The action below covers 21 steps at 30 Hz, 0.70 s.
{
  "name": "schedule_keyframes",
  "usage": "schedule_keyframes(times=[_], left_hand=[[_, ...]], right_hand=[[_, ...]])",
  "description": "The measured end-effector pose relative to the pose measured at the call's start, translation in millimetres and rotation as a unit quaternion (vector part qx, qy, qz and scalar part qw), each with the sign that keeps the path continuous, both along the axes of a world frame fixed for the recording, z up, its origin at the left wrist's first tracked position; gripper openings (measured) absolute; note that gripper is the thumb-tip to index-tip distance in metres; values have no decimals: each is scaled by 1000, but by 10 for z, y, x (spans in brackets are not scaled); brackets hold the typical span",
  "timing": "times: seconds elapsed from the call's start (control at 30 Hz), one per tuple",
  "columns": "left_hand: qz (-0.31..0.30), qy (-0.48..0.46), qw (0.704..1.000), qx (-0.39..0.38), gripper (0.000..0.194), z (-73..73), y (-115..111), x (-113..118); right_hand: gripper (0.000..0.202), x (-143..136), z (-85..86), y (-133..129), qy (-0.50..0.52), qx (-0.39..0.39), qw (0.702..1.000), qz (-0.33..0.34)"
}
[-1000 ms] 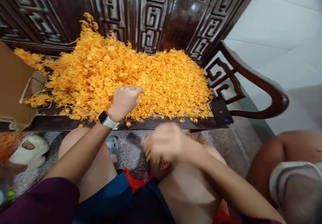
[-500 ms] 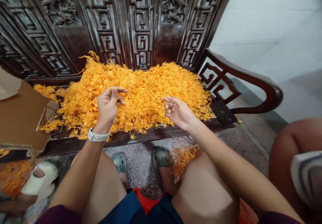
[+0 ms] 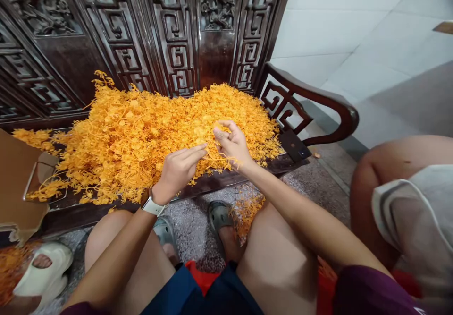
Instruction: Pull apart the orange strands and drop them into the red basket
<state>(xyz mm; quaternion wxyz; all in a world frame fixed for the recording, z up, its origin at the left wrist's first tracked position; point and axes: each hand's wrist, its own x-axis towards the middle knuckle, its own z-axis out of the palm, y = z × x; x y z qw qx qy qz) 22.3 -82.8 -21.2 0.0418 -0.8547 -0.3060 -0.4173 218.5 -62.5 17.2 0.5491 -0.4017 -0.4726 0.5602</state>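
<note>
Looks like a home's sitting area: a dark carved wooden bench (image 3: 336, 101) against a pale wall (image 3: 314, 31), speckled stone floor (image 3: 193, 220), people's clog-style shoes (image 3: 220, 215).

Both forearms, the left (image 3: 118, 249) and the right (image 3: 300, 211), reach forward and angle inward, bringing the 2 hands near each other but apart. The left hand (image 3: 179, 168) points its fingers rightward, held fairly straight and close together, back of the hand upward, thumb hidden. The right hand (image 3: 233, 145), slightly farther forward, bends its fingers inward, thumb close to the index finger.
</note>
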Motion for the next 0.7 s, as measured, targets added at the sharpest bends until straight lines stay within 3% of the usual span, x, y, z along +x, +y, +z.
schedule_keyframes(times=[0.13, 0.2, 0.3, 0.53, 0.7], left_hand=[[34, 83, 994, 61, 37, 55, -33, -36], [32, 104, 992, 70, 39, 76, -50, -49], [28, 86, 995, 46, 43, 73, -67, -56], [47, 103, 990, 78, 37, 103, -40, -143], [25, 98, 992, 82, 33, 171, -55, -153]], right_hand=[[49, 105, 17, 11, -31, -13, 998, 48], [45, 147, 16, 16, -16, -13, 1000, 22], [39, 200, -2, 29, -3, -17, 1000, -7], [33, 280, 18, 7, 48, -105, 991, 67], [37, 366, 93, 22, 85, -155, 982, 65]])
